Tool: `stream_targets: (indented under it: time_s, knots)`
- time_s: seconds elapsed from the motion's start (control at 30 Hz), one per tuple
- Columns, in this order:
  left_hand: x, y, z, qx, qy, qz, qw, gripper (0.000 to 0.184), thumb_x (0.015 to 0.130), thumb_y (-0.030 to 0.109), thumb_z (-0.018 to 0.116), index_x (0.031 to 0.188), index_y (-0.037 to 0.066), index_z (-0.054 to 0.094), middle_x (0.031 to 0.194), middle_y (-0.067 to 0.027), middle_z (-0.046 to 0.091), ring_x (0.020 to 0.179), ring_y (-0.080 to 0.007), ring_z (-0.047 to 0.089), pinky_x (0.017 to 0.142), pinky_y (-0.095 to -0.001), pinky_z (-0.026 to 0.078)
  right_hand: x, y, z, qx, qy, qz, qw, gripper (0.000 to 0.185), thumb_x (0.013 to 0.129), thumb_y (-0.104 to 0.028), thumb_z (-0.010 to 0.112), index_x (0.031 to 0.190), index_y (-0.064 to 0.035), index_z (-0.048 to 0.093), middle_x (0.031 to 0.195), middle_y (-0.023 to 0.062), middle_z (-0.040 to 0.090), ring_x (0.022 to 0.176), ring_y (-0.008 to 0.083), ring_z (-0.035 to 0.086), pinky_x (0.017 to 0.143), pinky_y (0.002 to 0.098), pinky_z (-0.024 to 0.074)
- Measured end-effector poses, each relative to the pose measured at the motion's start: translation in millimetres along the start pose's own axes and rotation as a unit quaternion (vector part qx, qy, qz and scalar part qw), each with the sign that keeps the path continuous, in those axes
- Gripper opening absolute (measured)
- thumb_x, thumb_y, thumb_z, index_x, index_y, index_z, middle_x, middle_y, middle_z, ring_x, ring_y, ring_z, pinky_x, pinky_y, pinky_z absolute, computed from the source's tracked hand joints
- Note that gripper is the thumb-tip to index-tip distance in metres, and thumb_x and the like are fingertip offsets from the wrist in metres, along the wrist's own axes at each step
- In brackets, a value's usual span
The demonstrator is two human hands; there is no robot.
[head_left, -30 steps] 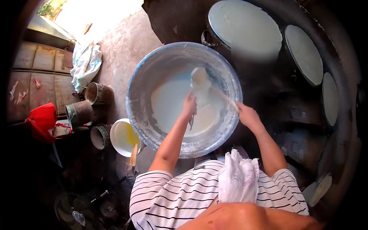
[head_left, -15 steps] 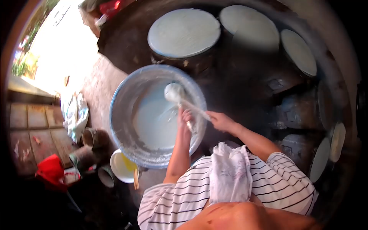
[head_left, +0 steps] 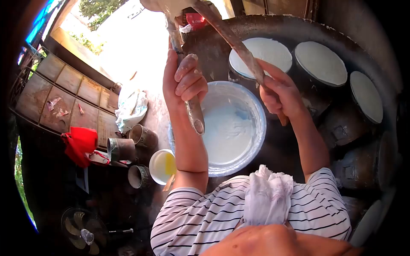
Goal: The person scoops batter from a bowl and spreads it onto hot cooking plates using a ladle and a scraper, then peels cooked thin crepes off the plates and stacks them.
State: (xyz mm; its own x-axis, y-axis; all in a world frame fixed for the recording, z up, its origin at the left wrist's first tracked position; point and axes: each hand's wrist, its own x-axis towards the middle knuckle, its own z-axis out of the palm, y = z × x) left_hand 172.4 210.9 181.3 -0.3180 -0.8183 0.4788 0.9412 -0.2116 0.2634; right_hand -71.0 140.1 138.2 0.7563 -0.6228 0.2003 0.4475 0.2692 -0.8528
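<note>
My left hand (head_left: 186, 81) is wrapped round the hollow-ended handle (head_left: 195, 113) of what looks like a ladle, smeared with white batter. My right hand (head_left: 281, 91) grips a long wooden stick (head_left: 232, 40), also smeared. Both lead up to a batter-coated head (head_left: 173, 5) cut off by the top edge, so I cannot tell how they meet there. Below and between my hands stands a large blue-rimmed tub (head_left: 261, 115) with thin white batter (head_left: 228, 132) inside. My left forearm hides part of its left side.
Round white-topped pans (head_left: 265, 53) sit along the dark curved counter at the back and right. To the left are a white bucket (head_left: 156, 168) with yellow liquid, several metal cans (head_left: 121, 149), a red bag (head_left: 81, 145) and a fan (head_left: 83, 232).
Both hands have risen from over the tub with the ladle and the stick, towards the camera. The batter-coated head has gone from inside the tub to the top edge. The view has shifted.
</note>
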Motion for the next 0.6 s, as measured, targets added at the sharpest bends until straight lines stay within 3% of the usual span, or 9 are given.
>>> stream_targets:
  time_s: [0.1,0.17,0.2,0.37,0.43,0.5,0.6]
  knots:
    - [-14,13,-22,-0.026,0.002,-0.038,0.999,0.038,0.101,0.037,0.034,0.083,0.006,0.049,0.058,0.0012,0.038,0.032,-0.0036,0.028,0.027,-0.0168,0.024,-18,43,-11,0.049,-0.002,0.027,0.998,0.045,0.098,-0.016,0.042,0.142,-0.0169,0.035,0.056,0.0031,0.047,0.037,0.0055,0.031,0.035,0.0208,0.0272]
    - [-30,12,-55,-0.16,0.137,-0.06,0.976,0.047,0.1,0.041,0.03,0.068,0.008,0.038,0.05,0.0021,0.032,0.038,-0.0076,0.032,0.035,-0.0224,0.032,-28,67,-17,0.022,0.1,0.151,0.983,0.044,0.097,-0.013,0.041,0.141,-0.0149,0.037,0.055,0.0028,0.046,0.037,0.0062,0.033,0.034,0.0207,0.0276]
    - [-30,10,-48,-0.238,0.218,-0.062,0.945,0.047,0.101,0.041,0.029,0.069,0.008,0.039,0.053,0.0021,0.029,0.038,-0.0074,0.031,0.035,-0.0227,0.031,-38,70,-19,0.021,0.118,0.17,0.978,0.044,0.096,-0.011,0.041,0.14,-0.0119,0.037,0.055,0.0023,0.046,0.037,0.0062,0.032,0.034,0.0207,0.0277]
    - [-47,-48,-93,-0.25,0.276,-0.187,0.909,0.045,0.1,0.039,0.033,0.068,0.009,0.039,0.052,0.0034,0.029,0.037,-0.0065,0.03,0.034,-0.0215,0.029,-124,70,-43,0.052,0.21,0.15,0.965,0.043,0.097,-0.013,0.038,0.139,-0.0115,0.036,0.055,0.0,0.043,0.037,0.004,0.031,0.034,0.0182,0.0283]
    - [-39,-77,-130,-0.302,0.302,-0.251,0.869,0.044,0.099,0.036,0.039,0.064,0.01,0.037,0.049,0.0046,0.03,0.037,-0.006,0.03,0.033,-0.0211,0.029,-154,87,-50,0.069,0.263,0.159,0.949,0.041,0.097,-0.015,0.039,0.138,-0.0126,0.037,0.055,-0.0013,0.041,0.037,0.0037,0.029,0.033,0.0176,0.0281]
    - [-8,-108,-137,-0.417,0.397,-0.218,0.788,0.041,0.099,0.029,0.039,0.063,0.011,0.035,0.05,0.004,0.033,0.036,-0.0063,0.03,0.034,-0.0209,0.031,-185,94,-44,0.073,0.335,0.184,0.921,0.039,0.098,-0.016,0.038,0.136,-0.0113,0.038,0.056,-0.0022,0.038,0.039,0.0034,0.03,0.034,0.0184,0.0283]
    - [30,-168,-138,-0.426,0.314,-0.323,0.785,0.036,0.099,0.025,0.038,0.067,0.009,0.036,0.05,0.0037,0.032,0.035,-0.006,0.034,0.033,-0.0207,0.034,-258,70,-31,0.058,0.427,0.138,0.892,0.04,0.098,-0.017,0.038,0.138,-0.0119,0.036,0.059,-0.0008,0.04,0.041,0.0037,0.03,0.036,0.0188,0.0286]
